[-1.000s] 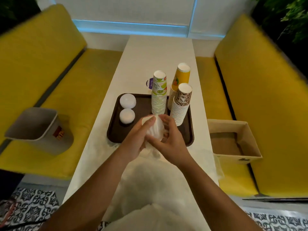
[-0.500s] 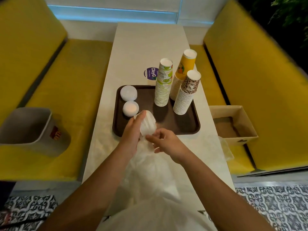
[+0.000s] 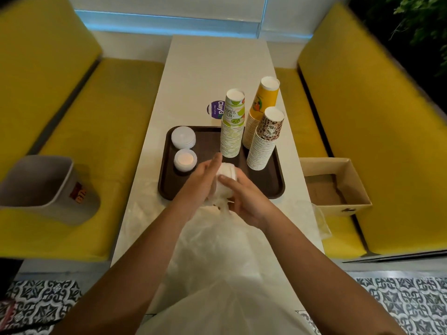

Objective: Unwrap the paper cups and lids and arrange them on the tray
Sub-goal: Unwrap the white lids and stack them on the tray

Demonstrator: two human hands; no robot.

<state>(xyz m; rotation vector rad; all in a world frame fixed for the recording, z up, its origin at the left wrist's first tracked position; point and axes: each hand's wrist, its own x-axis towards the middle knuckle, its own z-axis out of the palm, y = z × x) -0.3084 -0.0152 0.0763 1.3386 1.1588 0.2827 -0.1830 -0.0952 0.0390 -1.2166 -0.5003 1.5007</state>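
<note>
Unwrapping a lid stack (image 3: 226, 171) just above the near edge of the tray (image 3: 274, 189).
Pressed along its left side by the near-straight fingers of the left hand (image 3: 202, 182); clasped from the near right by the curled fingers of the right hand (image 3: 246, 200). Probably light, thin and easily dented, loose once free of the plastic wrap (image 3: 217, 240), itself soft, slippery and clingy: best gripped gently round the sides of the stack, pulling the film by its slack tail. Cannot tell the extent of film over the stack, the lid count, or the place of the left thumb: all hidden behind the hands. Tail of wrap washed out against the pale table (image 3: 217, 68).
</note>
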